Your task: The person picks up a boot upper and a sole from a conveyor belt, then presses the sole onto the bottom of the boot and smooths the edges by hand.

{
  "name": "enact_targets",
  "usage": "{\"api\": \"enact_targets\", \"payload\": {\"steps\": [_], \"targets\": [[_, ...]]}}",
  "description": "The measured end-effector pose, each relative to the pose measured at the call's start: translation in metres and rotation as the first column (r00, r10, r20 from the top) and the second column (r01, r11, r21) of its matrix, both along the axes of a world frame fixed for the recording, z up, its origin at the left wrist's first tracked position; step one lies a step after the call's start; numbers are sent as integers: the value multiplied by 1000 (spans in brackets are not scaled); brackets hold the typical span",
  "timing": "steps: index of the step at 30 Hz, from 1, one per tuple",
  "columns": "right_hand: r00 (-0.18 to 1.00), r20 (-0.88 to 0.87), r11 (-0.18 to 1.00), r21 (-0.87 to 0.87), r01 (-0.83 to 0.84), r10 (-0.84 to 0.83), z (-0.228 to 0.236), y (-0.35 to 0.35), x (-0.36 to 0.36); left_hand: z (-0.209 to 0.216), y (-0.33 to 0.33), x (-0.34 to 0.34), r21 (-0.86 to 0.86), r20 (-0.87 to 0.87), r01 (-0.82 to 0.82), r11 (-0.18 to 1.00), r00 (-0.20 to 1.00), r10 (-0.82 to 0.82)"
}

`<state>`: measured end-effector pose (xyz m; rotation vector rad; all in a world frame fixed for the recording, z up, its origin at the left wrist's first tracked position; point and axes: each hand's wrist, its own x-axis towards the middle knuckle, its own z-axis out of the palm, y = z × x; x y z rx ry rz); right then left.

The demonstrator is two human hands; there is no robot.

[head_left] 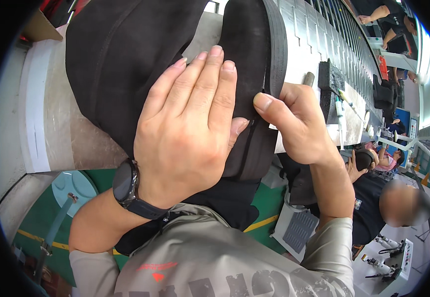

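A large piece of black fabric (111,64) with stitched seams lies over the pale worktable. My left hand (185,123) presses flat on it, fingers stretched out and close together, with the thumb a little apart. At the fabric's right side, a thick, ridged black band (278,44) runs along the edge. My right hand (301,123) pinches that edge, its thumb on top and the other fingers curled and mostly hidden. A narrow slit shows beside the right thumb. Between the fabric's two upper parts, a gap bares the grey table.
A black block (329,84) holding slim tools stands on the bench right of my right hand. Below left is a light-blue stool (74,190) on the green floor. A co-worker in dark clothes (368,208) sits close by on the right, holding a round black thing.
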<state>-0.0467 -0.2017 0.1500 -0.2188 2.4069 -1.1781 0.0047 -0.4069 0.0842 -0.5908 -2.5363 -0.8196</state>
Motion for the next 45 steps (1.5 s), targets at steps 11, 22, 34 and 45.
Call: {"api": "enact_targets", "payload": {"steps": [11, 22, 34, 45], "targets": [[988, -47, 979, -136, -154, 149, 0, 21, -1, 2, 2, 0, -19, 35, 14, 1000, 999, -13], [980, -122, 982, 119, -146, 160, 13, 7, 8, 3, 3, -1, -7, 49, 18, 1000, 999, -18], [985, -131, 980, 145, 134, -115, 13, -13, -9, 4, 3, -4, 28, 31, 36, 999, 999, -36], [899, -429, 925, -371, -83, -92, 4, -47, -98, 5, -2, 1, 42, 38, 67, 997, 997, -68]]}}
